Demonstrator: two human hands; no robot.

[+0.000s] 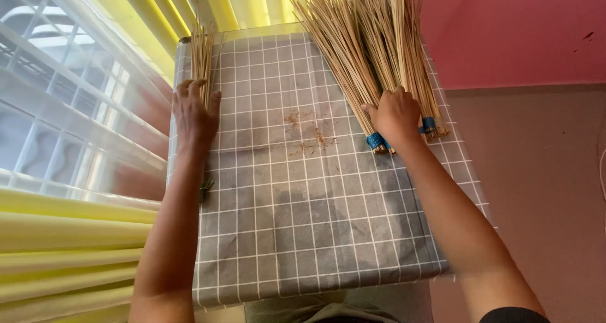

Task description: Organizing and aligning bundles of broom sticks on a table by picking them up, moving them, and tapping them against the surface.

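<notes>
The left hand [194, 111] lies flat, fingers loosely spread, pressing a thin bunch of sticks [202, 55] at the left edge of the bench [315, 234]. The right hand [395, 113] rests with its grip curled over two larger stick bundles [366, 39] tied with blue cord [377, 140] on the grey checked cloth [284, 190]. Yellow curtains [63, 234] hang at left.

Both forearms are being shown bare from wrist to elbow. No rings, watch or bracelets are being worn on the left hand [194, 111] or the right hand [396, 113]. A dark sleeve edge is being glimpsed at the right upper arm.
</notes>
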